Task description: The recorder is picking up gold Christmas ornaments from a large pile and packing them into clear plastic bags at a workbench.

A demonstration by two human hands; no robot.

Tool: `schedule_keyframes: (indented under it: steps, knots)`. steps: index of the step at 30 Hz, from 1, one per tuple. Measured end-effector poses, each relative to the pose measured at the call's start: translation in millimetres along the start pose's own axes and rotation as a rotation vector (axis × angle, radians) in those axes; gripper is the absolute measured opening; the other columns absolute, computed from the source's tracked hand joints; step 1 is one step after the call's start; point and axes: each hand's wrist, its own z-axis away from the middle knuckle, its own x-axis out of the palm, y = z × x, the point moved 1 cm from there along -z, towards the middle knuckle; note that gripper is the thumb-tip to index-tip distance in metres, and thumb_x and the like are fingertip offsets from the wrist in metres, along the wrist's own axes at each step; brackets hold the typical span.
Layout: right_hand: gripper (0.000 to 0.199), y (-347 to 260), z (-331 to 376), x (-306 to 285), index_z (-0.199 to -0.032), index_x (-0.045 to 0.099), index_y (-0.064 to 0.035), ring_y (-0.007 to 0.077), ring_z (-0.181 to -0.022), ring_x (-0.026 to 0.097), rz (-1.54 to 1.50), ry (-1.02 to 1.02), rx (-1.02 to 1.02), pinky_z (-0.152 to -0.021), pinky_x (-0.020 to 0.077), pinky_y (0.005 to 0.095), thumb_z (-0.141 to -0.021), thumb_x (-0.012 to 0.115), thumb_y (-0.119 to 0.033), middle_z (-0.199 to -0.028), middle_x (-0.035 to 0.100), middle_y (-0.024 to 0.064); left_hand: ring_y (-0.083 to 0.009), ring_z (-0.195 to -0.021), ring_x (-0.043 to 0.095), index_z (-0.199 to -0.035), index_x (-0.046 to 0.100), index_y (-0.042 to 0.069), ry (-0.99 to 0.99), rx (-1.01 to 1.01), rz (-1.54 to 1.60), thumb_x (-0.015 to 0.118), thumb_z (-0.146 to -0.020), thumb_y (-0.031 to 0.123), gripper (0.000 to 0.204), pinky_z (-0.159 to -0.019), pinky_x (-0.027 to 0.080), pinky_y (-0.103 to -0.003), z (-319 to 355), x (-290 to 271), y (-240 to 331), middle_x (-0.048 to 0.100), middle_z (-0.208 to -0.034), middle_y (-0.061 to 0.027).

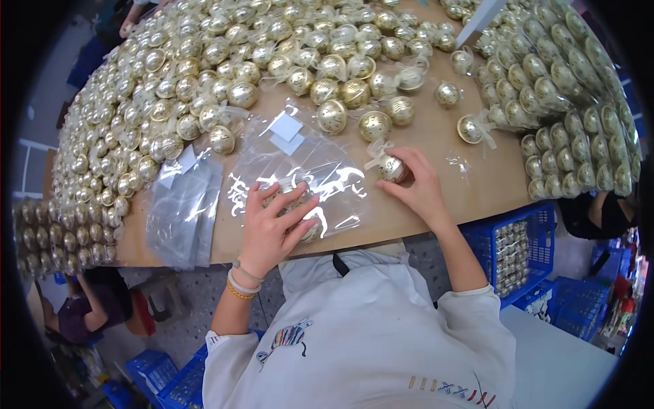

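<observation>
The right hand (pixel 424 189) was closed on a shiny gold ball (pixel 390 169), thumb and fingers clamped about its right side, just above the table (pixel 490 180) or resting on it; I could not tell which. A pale ribbon (pixel 374 162) stuck out from the ball's upper left. The left hand (pixel 267 228), its fingers spread apart, lay palm down over more gold balls (pixel 310 229), partly hidden beneath it, at the near edge of the clear plastic bags (pixel 344 194). Two white square cards (pixel 286 126) lay at the far end of those bags, and a second stack of clear bags (pixel 178 218) lay flat to their left, with a white card at its far end. Just beyond the right hand stood a few loose gold balls (pixel 375 126), and past them a broad heap of beribboned gold balls (pixel 204 51) spread over the far and left parts of the table. Rows of balls packed in clear plastic (pixel 575 153) were stacked at the right, and similar packs (pixel 65 235) stood at the far left. Below the table's right edge, a blue crate (pixel 545 235) held another pack, and at the upper left showed another person's hand (pixel 127 27).
</observation>
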Motion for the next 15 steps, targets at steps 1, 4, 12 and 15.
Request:
schedule_keyframes:
  steps: [1,4,12,15]
  knots:
    - [0.056,-5.9,2.7,6.0,-0.115,0.057,-0.0058,0.0073,-0.079,0.059,-0.144,-0.069,0.167,-0.062,0.0479,0.0226,-0.067,0.085,-0.012,-0.105,0.062,0.0031,-0.0319,-0.109,0.051,-0.115,0.070,0.027,-0.002,-0.015,-0.011,0.069,-0.081,0.032,0.035,-0.105,0.031,-0.052,-0.3,-0.5,0.0,0.062,-0.124,0.0029]
    - [0.059,-19.3,4.3,22.6,-0.118,0.059,-0.0056,0.0088,-0.090,0.059,-0.262,-0.283,0.434,-0.064,0.0508,0.0232,-0.066,0.085,-0.010,-0.109,0.061,0.0053,-0.0313,-0.110,0.051,-0.117,0.069,0.027,-0.007,0.001,-0.030,0.069,-0.081,0.032,0.037,-0.105,0.031,-0.052,-1.4,-0.7,0.1,0.061,-0.125,0.0033]
    - [0.057,-39.5,-17.3,64.2,-0.124,0.058,-0.0050,0.0164,-0.098,0.060,-0.443,-0.416,0.268,-0.081,0.0541,0.0274,-0.073,0.081,-0.011,-0.114,0.058,0.0067,-0.0328,-0.113,0.047,-0.131,0.057,0.024,-0.084,0.044,-0.005,0.066,-0.078,0.023,0.054,-0.109,0.026,-0.053,-8.5,-1.6,2.3,0.048,-0.141,-0.0006]
    - [0.054,-18.7,-8.0,48.9,-0.127,0.057,-0.0047,0.0155,-0.091,0.063,-0.836,-0.472,0.402,-0.081,0.0529,0.0282,-0.077,0.076,-0.007,-0.116,0.061,0.0074,-0.0360,-0.119,0.041,-0.133,0.054,0.022,-0.274,0.106,-0.191,0.063,-0.077,0.035,0.059,-0.107,0.023,-0.060,-20.2,-4.7,16.3,0.043,-0.146,-0.0040]
